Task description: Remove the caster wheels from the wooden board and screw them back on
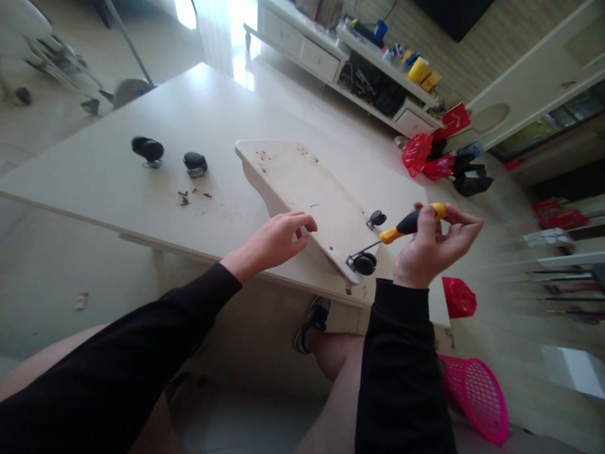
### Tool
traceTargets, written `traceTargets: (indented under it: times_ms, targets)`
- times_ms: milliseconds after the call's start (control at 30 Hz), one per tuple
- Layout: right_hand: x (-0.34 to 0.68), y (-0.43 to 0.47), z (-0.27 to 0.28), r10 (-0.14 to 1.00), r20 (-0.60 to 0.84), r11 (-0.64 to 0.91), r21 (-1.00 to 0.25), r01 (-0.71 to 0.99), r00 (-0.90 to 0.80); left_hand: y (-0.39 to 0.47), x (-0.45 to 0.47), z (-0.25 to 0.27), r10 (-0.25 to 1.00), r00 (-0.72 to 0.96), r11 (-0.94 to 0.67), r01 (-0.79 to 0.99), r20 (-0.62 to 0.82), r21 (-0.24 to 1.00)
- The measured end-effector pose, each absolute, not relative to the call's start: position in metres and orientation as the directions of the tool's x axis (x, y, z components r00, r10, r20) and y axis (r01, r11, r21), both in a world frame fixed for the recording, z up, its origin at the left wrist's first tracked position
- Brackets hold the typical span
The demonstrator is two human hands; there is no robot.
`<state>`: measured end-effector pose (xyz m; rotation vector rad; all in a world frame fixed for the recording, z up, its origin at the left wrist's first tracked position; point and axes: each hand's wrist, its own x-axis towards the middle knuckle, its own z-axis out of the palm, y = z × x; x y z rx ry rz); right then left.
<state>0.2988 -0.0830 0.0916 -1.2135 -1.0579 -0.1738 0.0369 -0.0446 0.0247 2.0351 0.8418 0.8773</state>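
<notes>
My right hand (431, 249) grips the yellow and black handle of a screwdriver (407, 223). The shaft slants down to the metal plate of a black caster (365, 263) at the near corner of a white board (295, 180). Another caster (378, 218) stands at the board's far right corner. My left hand (276, 241) hovers at the board's near edge, fingers loosely bent and apart, nothing visible in them; whether it touches the board I cannot tell. Two loose casters, one at the left (151, 150) and another beside it (195, 162), lie near several small screws (184, 199).
The white table (118, 202) carries the board and loose parts. A pink mesh basket (486, 400) is on the floor at right, with red bags (418, 154) beyond the table. A white cabinet (302, 53) lines the back wall; a wheeled chair (51, 60) stands far left.
</notes>
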Motion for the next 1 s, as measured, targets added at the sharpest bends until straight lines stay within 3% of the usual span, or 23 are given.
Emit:
traceTargets:
  times_ms: [167, 433, 633, 700, 900, 1000]
  targets:
    - [0.3, -0.081, 0.087, 0.538, 0.641, 0.46, -0.768, 0.446, 0.548, -0.045, 0.037, 0.025, 0.783, 0.548, -0.498, 0.269, 0.294, 0.824]
    - [0.306, -0.091, 0.095, 0.418, 0.756, 0.309, -0.639, 0.704, 0.503, -0.044, 0.037, 0.024, 0.785, 0.547, -0.498, 0.277, 0.291, 0.822]
    - [0.296, -0.09, 0.087, 0.575, 0.604, 0.438, -0.797, 0.415, 0.552, -0.044, 0.036, 0.022, 0.777, 0.556, -0.512, 0.284, 0.296, 0.811]
    - [0.292, -0.087, 0.087, 0.598, 0.622, 0.464, -0.783, 0.414, 0.506, -0.045, 0.035, 0.023, 0.778, 0.557, -0.512, 0.295, 0.29, 0.807]
    - [0.295, -0.084, 0.092, 0.404, 0.742, 0.404, -0.67, 0.623, 0.535, -0.046, 0.037, 0.025, 0.771, 0.563, -0.519, 0.284, 0.298, 0.806]
    - [0.295, -0.085, 0.091, 0.468, 0.696, 0.456, -0.718, 0.525, 0.545, -0.046, 0.037, 0.025, 0.773, 0.56, -0.517, 0.283, 0.299, 0.807]
